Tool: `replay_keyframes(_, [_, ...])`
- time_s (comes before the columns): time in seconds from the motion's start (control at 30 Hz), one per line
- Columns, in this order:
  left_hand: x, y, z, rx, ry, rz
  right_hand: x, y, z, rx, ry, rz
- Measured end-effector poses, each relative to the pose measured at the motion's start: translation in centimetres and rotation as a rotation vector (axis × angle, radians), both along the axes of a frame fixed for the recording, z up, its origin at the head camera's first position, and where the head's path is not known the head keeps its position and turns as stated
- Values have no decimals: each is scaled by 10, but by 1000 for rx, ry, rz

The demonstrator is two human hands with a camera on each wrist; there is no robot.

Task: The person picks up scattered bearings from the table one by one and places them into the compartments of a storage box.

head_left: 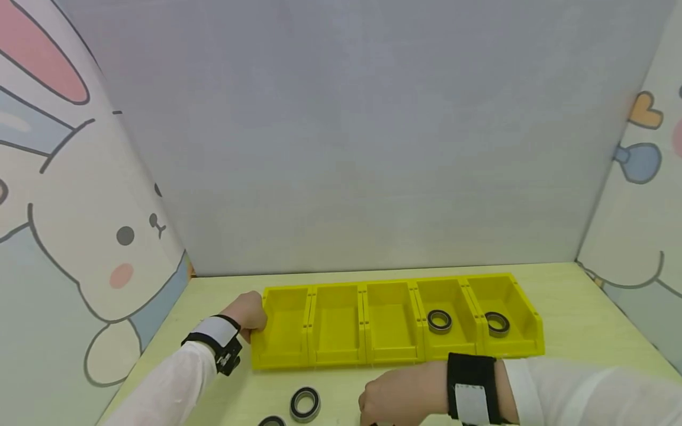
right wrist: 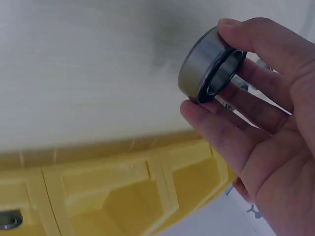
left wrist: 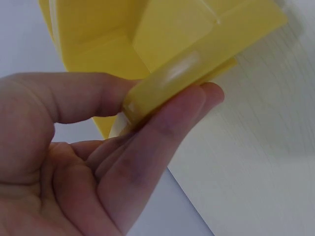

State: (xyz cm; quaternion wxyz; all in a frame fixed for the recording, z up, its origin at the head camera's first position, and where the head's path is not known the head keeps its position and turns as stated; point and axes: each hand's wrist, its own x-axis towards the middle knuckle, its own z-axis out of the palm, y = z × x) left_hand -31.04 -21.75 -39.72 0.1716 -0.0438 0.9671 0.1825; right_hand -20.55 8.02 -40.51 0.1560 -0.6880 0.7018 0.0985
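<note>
Bearing [right wrist: 211, 66], steel ring, pinched by its rim in the right hand [head_left: 399, 401] near the yellow bins [head_left: 394, 319]: judged heavy, rigid, slick. Left hand [head_left: 247, 313] clamps the leftmost bin's wall.

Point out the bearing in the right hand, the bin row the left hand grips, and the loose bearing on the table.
held bearing [right wrist: 206, 66], right wrist view, on its steel outer ring.
bin row [head_left: 391, 313], head view, on the middle bin's floor.
loose bearing [head_left: 305, 404], head view, on its dark ring.
</note>
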Motion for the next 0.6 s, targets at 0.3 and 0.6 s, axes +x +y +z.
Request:
replay_keyframes(0.3, [-3, -1, -4, 7, 16, -14, -38, 19, 56, 138, -26, -296])
replay_keyframes(0.6, [0, -1, 0, 7, 14, -14, -82, 27, 49, -31, 53, -595])
